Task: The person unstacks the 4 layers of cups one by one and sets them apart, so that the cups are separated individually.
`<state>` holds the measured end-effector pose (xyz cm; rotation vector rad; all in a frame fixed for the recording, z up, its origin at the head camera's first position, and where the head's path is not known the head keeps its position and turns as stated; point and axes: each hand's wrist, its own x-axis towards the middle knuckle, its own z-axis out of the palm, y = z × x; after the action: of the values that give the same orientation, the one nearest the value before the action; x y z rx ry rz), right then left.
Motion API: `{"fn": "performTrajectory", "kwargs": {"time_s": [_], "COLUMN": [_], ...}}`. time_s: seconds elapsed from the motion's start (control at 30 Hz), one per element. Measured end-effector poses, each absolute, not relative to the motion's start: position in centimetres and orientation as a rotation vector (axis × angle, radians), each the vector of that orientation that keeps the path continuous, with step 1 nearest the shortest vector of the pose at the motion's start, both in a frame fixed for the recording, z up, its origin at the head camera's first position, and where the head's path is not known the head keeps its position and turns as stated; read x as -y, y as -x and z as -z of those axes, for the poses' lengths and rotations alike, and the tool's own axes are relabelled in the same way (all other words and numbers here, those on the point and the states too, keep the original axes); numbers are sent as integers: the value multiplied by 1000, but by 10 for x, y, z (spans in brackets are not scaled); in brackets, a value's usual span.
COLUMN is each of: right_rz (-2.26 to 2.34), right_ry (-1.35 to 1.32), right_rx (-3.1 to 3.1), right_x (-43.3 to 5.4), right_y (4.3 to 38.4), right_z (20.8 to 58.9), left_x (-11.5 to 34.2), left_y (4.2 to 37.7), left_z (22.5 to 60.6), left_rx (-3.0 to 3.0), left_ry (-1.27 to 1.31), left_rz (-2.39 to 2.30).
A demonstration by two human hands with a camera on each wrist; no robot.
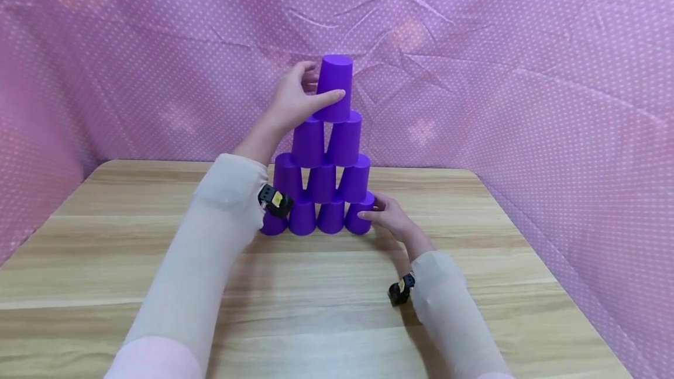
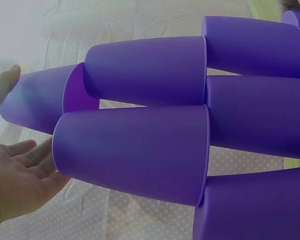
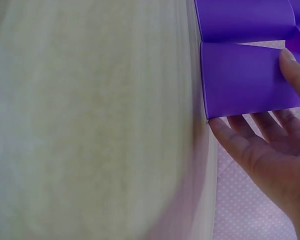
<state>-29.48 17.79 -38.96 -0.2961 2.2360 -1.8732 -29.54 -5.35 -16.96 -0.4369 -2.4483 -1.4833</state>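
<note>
Upside-down purple cups stand stacked as a pyramid of rows, narrowing to one top cup (image 1: 335, 75). My left hand (image 1: 293, 97) holds that top cup from the left, thumb across its near face and fingers at its far side. In the left wrist view, part of the top cup's magenta inside shows at its rim. Low at the right, my right hand (image 1: 392, 219) holds the end cup (image 3: 245, 80) of the bottom row, thumb on its near side and fingers along its outer side. Two cups sit in the row under the top one, including a right-hand cup (image 1: 344, 144).
The pyramid stands on a wood-grain table (image 1: 316, 297). Behind it and at both sides hangs a pink cloth (image 1: 474, 45) with white dots. Small black cameras are strapped at the left wrist (image 1: 276, 200) and right wrist (image 1: 401, 290), over pale sleeves.
</note>
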Motion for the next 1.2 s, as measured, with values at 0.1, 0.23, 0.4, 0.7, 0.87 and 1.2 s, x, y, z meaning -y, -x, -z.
{"fn": "performTrajectory", "kwargs": {"time_s": [0.1, 0.23, 0.4, 0.7, 0.87, 1.2], "right_rz": [1867, 1857, 1840, 1812, 1807, 1795], "right_ry": [297, 297, 291, 318, 335, 347], "right_rx": [-2251, -2267, -2286, -2309, -2301, -2283], "right_x": [-179, -180, -180, -182, -181, -176], "right_y": [295, 294, 293, 291, 290, 274], "right_z": [390, 389, 388, 388, 387, 366], "left_x": [51, 48, 45, 42, 40, 39], "left_y": [296, 296, 298, 299, 298, 297], "left_z": [170, 170, 172, 176, 176, 171], "left_rx": [2414, 2346, 2329, 2337, 2333, 2289], "left_ry": [443, 472, 496, 487, 502, 521], "left_rz": [1533, 1588, 1540, 1545, 1516, 1573]}}
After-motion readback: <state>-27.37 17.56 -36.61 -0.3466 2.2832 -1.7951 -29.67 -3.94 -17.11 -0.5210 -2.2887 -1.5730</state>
